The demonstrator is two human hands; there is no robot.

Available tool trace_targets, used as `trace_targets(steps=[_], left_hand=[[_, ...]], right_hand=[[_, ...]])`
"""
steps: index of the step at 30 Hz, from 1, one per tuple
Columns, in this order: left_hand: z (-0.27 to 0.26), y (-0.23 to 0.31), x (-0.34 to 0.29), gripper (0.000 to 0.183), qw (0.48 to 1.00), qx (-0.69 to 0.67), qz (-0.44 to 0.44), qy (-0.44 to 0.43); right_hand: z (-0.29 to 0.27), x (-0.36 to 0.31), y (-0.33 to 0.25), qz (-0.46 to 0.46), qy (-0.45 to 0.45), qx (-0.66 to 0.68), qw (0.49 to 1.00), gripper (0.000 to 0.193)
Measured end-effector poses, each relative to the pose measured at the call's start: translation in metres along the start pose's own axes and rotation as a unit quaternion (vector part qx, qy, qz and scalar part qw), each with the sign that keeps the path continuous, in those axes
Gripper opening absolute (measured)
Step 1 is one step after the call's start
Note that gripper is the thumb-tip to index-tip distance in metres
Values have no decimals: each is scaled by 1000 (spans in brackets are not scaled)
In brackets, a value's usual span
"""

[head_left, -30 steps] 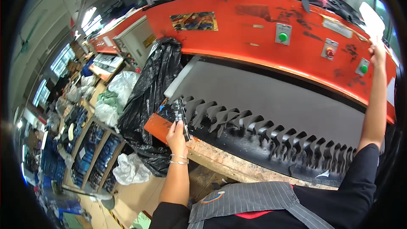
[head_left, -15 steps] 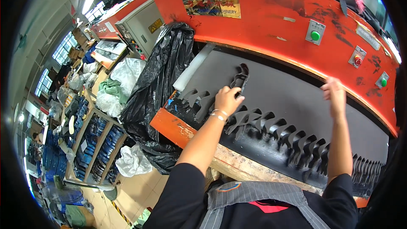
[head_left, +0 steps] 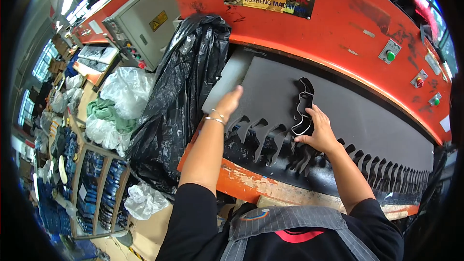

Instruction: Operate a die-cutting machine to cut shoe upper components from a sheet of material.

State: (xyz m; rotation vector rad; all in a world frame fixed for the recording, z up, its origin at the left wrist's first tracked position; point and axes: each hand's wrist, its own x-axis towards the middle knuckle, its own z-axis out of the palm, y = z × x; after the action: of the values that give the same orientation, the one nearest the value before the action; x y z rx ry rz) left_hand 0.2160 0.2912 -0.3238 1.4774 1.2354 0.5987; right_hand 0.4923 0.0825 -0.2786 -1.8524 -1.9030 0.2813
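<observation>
A wavy metal cutting die stands on a dark grey sheet laid on the machine bed. My right hand grips the die's right side and near end, thumb at the end and fingers along the edge. At the sheet's left edge, my left hand is stretched out with nothing in it, beside a pale strip. Wavy cut-outs run along the sheet's near side, with the black bed showing through them.
Beyond the sheet rises the machine's orange-red front, carrying a green button and a red knob. Black plastic sheeting hangs at the left. Further left are clear bags and a rack of blue pieces.
My left hand has left the die and moved to the sheet's left edge. My right hand has come in from the right onto the die. The whole view has shifted.
</observation>
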Motion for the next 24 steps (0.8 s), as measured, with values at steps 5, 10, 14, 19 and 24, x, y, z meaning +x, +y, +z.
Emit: trace_targets(steps=[5,10,14,19,24], left_hand=[[-5,6,20,77,994,-31,30,-97],[-17,-33,-10,56,966,-218,85,-114],[-10,-54,-51,46,961,-209,180,-22],[4,-63,-68,41,960,-107,241,95],[7,-58,-63,39,960,-59,254,103]], right_hand=[[17,44,-11,12,2,9,1000,85],[51,109,-78,-24,-29,11,999,88],[79,136,-98,-40,-20,-28,999,87],[91,140,-106,-47,-4,-29,998,87],[94,141,-102,-39,13,-25,999,86]])
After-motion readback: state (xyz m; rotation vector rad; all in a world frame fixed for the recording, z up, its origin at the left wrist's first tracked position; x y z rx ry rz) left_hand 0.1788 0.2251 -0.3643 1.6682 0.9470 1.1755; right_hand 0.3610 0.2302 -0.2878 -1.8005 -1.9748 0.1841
